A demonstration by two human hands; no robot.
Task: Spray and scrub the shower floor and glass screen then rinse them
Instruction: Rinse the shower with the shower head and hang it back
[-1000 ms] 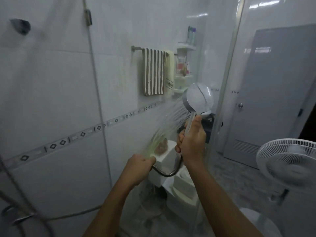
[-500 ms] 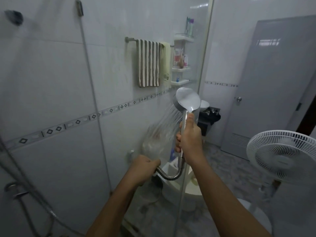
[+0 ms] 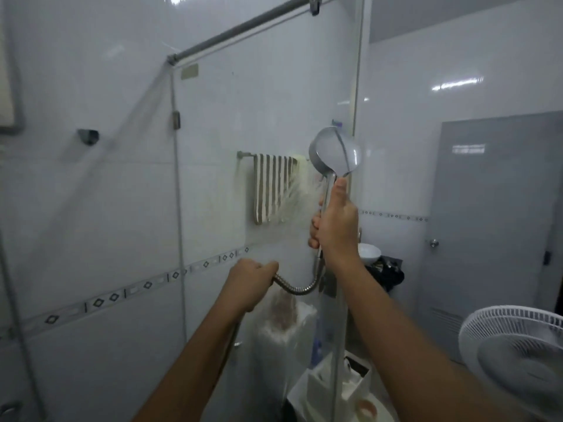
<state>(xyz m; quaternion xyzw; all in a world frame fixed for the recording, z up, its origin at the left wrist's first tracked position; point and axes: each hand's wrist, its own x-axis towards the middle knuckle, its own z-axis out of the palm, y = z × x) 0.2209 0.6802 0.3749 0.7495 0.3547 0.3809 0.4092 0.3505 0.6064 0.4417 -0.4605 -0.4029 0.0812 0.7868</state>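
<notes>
A shiny silver finish is shown by the shower head above the fingers of the right hand, and the same silver, ribbed in fine rings, by the hose below them. Left of these fingers, a towel is striped vertically in brown and cream. The wall tiles are coloured white and crossed, lower left of the fingers, by a band of black diamonds. Right of the fingers, a door is painted grey and a fan white.
</notes>
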